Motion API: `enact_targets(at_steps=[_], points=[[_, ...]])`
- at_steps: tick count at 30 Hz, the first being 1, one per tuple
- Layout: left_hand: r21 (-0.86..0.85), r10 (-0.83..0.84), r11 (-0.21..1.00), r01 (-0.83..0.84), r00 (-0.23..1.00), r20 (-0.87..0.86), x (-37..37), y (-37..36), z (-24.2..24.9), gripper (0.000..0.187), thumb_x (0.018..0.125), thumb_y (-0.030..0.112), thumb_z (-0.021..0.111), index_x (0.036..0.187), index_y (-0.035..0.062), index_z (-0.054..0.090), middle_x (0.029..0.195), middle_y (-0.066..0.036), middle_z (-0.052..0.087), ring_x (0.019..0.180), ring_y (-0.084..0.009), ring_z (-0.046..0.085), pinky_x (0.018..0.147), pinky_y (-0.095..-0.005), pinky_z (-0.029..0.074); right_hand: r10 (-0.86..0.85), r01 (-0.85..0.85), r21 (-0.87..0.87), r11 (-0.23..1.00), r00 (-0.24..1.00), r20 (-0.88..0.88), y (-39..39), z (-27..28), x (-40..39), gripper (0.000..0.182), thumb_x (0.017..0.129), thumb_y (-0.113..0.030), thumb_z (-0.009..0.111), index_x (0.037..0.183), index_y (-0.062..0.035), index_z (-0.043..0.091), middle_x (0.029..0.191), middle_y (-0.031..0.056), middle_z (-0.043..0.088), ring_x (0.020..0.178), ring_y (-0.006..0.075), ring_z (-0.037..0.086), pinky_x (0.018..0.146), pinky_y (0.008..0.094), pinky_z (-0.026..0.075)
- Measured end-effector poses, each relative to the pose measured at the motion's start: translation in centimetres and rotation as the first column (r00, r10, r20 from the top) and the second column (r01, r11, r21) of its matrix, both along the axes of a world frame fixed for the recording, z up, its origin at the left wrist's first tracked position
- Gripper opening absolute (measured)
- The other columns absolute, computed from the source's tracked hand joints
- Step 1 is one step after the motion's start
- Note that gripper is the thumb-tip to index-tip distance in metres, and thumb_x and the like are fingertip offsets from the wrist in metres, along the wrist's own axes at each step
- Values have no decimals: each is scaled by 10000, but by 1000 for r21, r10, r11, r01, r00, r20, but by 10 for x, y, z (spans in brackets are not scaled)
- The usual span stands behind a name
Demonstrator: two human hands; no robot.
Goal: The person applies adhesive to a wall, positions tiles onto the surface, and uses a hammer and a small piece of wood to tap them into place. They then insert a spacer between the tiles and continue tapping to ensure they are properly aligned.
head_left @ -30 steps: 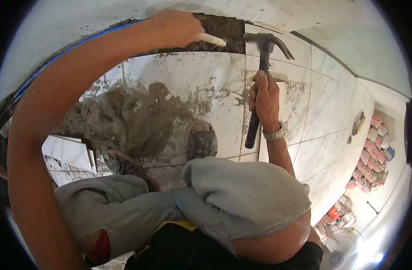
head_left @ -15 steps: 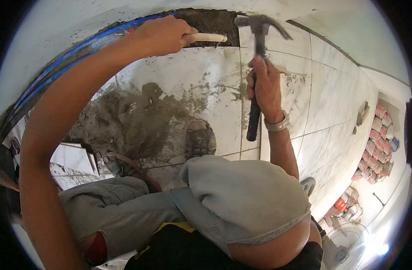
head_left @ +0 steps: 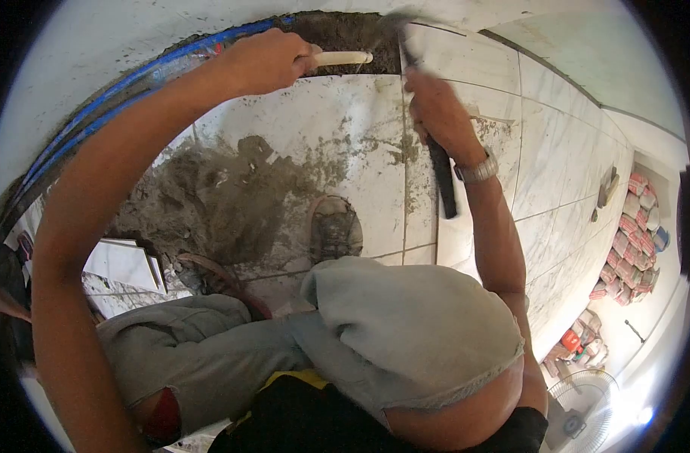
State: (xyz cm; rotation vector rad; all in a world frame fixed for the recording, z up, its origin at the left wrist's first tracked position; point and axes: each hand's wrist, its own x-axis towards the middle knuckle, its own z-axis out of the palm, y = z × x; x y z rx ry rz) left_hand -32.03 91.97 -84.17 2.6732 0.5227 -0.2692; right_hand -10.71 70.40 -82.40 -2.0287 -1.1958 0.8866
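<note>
My left hand is closed around a short cream-coloured rod, its free end pointing right over the dark mortar bed. What the rod joins to, if anything, is hidden by the fingers. In my right hand is a claw hammer, gripped partway along its black handle. The hammer's head is smeared by motion near the right end of the mortar bed, a little above and to the right of the rod's tip. The two look apart.
Wet mortar smears the white floor tiles before my feet. Blue tubes run along the wall at left. Loose tiles lie near my foot. Stacked bags and a fan stand at right.
The hammer has swung left and tilted over, with my right hand moving up. My left hand and the rod have shifted slightly left and up.
</note>
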Motion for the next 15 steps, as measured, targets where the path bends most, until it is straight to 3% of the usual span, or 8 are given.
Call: enact_targets(at_steps=[3,5,9,11,15], points=[[19,33,999,-33,999,-8,-1,1,7,355,1028,348,506,1328,217,645,804,-134,714,703,-306,696,686,-455,568,247,-263,37,964,940,238,10,12,-12,491,1036,-450,484,894,14,562,589,133,548,507,280,569,516,434,456],[4,69,998,-68,996,-65,-9,-5,18,338,1019,327,510,1298,215,665,818,-125,721,728,-306,709,695,-445,581,-150,143,-191,971,988,-21,8,40,-31,519,1025,-481,502,874,11,568,597,109,553,521,222,552,514,396,448],[32,40,999,-40,999,-4,-19,7,15,343,1028,313,509,1322,206,651,762,-121,707,646,-276,689,646,-432,568,-189,188,-45,981,982,-10,-1,40,-28,535,1021,-506,505,866,2,569,594,67,547,516,167,524,497,359,431],[19,35,999,-35,999,26,-21,14,8,345,1031,307,509,1331,203,645,747,-118,703,626,-266,683,637,-429,563,-178,177,-16,984,983,-47,-1,43,-26,512,1037,-512,482,953,-16,579,577,-17,470,414,68,420,392,248,355],[38,30,999,-29,999,-14,-22,14,13,356,1039,313,508,1347,189,636,744,-111,702,614,-254,670,623,-422,549,-238,237,-27,971,967,-95,-2,54,-29,493,1037,-471,497,851,-20,571,572,23,527,438,116,474,432,299,377]])
